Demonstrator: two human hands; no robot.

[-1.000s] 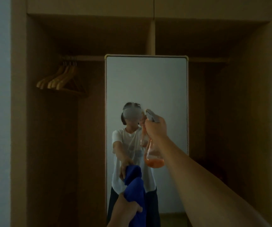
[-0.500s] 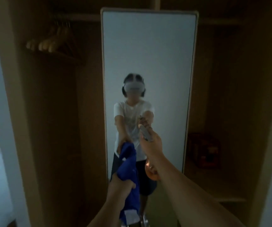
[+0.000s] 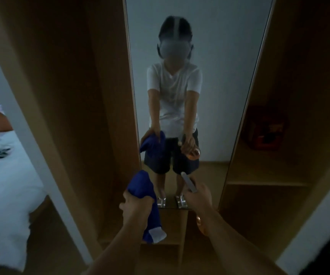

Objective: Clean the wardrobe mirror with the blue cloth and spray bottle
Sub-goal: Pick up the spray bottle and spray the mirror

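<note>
Dead ahead at twelve o'clock stands the mirror [image 3: 209, 80], foot between the hands. Cloth [image 3: 140, 187] at seven, bunched in the left hand's [image 3: 135, 205] fist, tail dangling. Bottle [image 3: 189, 182] at five, gripped by the right hand [image 3: 199, 197], aimed low. Risk: spray hits the wardrobe floor, or the tail drags.

The mirror [image 3: 219, 76] fills the upper centre, set between wardrobe [image 3: 80, 96] compartments. At lower centre, the left hand [image 3: 135, 205] holds the cloth [image 3: 141, 187], left of the right hand [image 3: 199, 197] gripping the spray bottle [image 3: 189, 182]. A bed [image 3: 3, 185] lies far left; a box [image 3: 265, 129] sits on the right-hand shelf [image 3: 267, 175].
</note>
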